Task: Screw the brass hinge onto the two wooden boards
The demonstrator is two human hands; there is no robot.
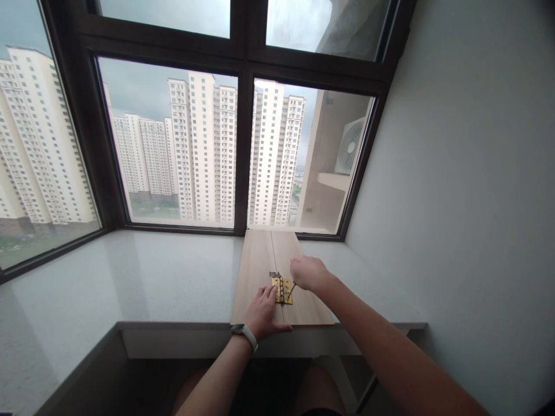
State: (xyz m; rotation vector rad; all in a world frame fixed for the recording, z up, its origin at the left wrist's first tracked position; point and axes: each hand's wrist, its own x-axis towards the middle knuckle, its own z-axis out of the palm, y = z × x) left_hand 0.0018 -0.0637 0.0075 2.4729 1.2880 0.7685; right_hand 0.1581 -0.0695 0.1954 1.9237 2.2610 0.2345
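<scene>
brass hinge [282,290] lies across the seam of two wooden boards [260,260] on the pale windowsill [173,277], left hand [262,314] spread flat beside it touching its edge, right hand [309,273] fisted around a thin tool [292,288] angled at it.

Light: soft grey daylight through the window [243,144] | Interior: dim, wall [468,173] evenly lit, dark below the sill [130,277] | Shadows: faint | Focus: sharp | Edges: wide-angle bending, dark corner vignette
</scene>
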